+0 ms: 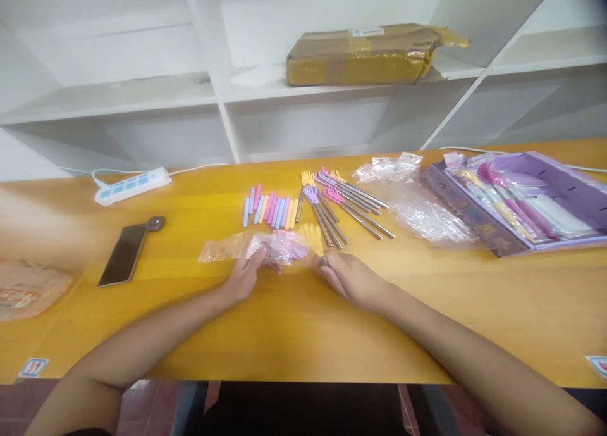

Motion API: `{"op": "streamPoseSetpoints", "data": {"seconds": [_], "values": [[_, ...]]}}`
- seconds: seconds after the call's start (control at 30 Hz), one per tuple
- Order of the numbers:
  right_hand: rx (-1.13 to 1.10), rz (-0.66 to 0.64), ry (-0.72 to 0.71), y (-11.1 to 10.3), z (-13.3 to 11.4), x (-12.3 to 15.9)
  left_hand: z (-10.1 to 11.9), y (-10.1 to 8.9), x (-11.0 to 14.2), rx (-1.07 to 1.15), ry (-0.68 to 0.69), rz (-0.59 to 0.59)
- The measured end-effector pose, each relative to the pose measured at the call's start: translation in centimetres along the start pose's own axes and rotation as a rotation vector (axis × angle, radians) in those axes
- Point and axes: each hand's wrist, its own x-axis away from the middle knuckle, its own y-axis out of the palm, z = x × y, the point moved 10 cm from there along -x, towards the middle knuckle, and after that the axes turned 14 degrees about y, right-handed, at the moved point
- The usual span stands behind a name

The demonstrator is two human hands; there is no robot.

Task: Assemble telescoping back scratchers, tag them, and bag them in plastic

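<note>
My left hand (244, 274) grips a clear plastic bag (225, 249) with pink print, pinched between thumb and fingers. In my right hand (348, 276) is a back scratcher with a yellow hand-shaped head (311, 236), its head pointing away from me beside the bag's right end. My closed fingers hide most of its rod. Beyond my hands lie several back scratchers (327, 218) with metal rods and yellow, purple or pink heads. To their left is a row of coloured handle sleeves (274, 210) in blue, pink, purple and yellow.
Clear plastic bags (429, 214) lie on the right, beside a purple box (493, 233) holding packaged back scratchers. A phone (123, 255), a dark mouse-like object (155, 223) and a power strip (133, 186) are on the left. A taped carton (360, 56) rests on the shelf.
</note>
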Motion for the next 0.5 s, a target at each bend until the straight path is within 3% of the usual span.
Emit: {"op": "streamPoseSetpoints", "data": {"seconds": [0.1, 0.33, 0.4, 0.5], "values": [[0.153, 0.012, -0.068, 0.6, 0.0, 0.0, 0.7, 0.5, -0.6, 0.072, 0.046, -0.026], [0.205, -0.082, -0.086, 2.0, 1.7, -0.5, 0.6, 1.0, -1.3, 0.038, 0.058, -0.089], [0.179, -0.082, -0.039, 1.8, 2.3, -0.6, 0.7, 0.8, -1.5, 0.053, 0.063, -0.05], [0.15, -0.069, 0.037, 1.4, 3.2, -0.7, 0.4, -0.4, -1.5, 0.066, 0.024, 0.106]]}}
